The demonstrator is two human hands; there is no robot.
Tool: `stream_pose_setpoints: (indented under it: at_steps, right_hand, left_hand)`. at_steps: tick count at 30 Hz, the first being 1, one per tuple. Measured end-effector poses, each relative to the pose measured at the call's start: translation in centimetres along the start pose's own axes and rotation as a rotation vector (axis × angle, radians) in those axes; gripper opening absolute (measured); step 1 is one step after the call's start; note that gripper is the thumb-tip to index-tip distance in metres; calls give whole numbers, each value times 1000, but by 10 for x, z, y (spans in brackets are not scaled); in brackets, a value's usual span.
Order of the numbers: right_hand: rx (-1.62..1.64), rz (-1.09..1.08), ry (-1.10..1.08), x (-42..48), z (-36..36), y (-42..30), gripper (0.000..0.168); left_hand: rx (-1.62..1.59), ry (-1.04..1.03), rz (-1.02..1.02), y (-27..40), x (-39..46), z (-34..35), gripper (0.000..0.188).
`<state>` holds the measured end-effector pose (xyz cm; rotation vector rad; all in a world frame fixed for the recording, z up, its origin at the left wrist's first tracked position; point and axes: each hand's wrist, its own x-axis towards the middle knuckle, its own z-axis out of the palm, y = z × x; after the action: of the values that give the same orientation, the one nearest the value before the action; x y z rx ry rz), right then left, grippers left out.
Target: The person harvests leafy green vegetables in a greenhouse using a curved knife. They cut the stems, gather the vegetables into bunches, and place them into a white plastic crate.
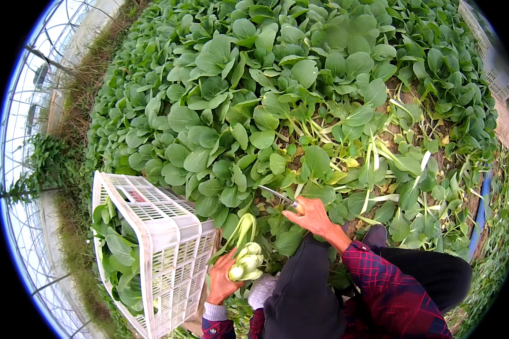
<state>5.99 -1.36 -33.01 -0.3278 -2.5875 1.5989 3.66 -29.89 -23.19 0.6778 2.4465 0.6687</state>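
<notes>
My left hand grips a small bunch of bok choy, its pale stem bases turned up and one loose stalk bending over them. In my right hand is a knife by its light handle, the thin blade pointing to the upper left, just above the leaves. Close by on the left, a white plastic crate lies on its side. Cut bok choy leaves show inside its open face. A dense bed of growing bok choy spreads out ahead of me.
Loose leaves and stalks litter the soil right of my knife hand. A blue hose or pipe runs along the right side. Another white crate stands at the far upper right. Greenhouse framing rises at the left.
</notes>
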Motion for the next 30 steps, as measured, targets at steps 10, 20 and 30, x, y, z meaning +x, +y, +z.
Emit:
stream_pose_setpoints:
  at_steps: [10,20,30]
  right_hand:
    - [1201,338,-183,46,-23,-76,55]
    - [1415,366,530,153,-223,25,26]
    - [1369,347,374,141,-341,-22,23]
  left_hand:
    - [295,-10,483,91,42,-78,51]
    - [-1096,-151,152,126,212,-83,87]
    - [-1610,-286,70,261,241,-112,73]
